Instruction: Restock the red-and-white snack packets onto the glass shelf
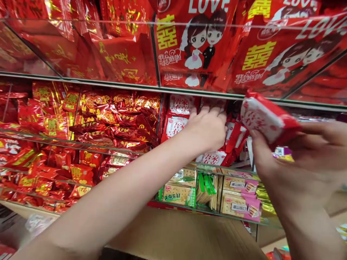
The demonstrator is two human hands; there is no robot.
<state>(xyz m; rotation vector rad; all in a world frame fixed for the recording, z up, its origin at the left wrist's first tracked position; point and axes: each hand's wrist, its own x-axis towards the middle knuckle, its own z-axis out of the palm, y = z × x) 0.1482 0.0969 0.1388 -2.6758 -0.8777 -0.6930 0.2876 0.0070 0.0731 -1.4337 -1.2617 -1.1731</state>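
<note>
My left hand [208,128] reaches into a shelf compartment, among red and white snack packets [177,124]. Its fingers lie slightly apart over the packets, and the fingertips are partly hidden. Held up at the right, a red and white wrapped snack packet [264,117] is pinched between the thumb and fingers of my right hand [303,162]. More packets of the same kind lie beside and below my left hand, including a white-faced packet [213,157] under the wrist.
Glass dividers split the shelf. Red foil-wrapped sweets [114,115] fill compartments to the left. Large red bags [195,43] line the upper shelf. Packaged crackers [177,195] stand below, and a cardboard box [184,233] sits in front.
</note>
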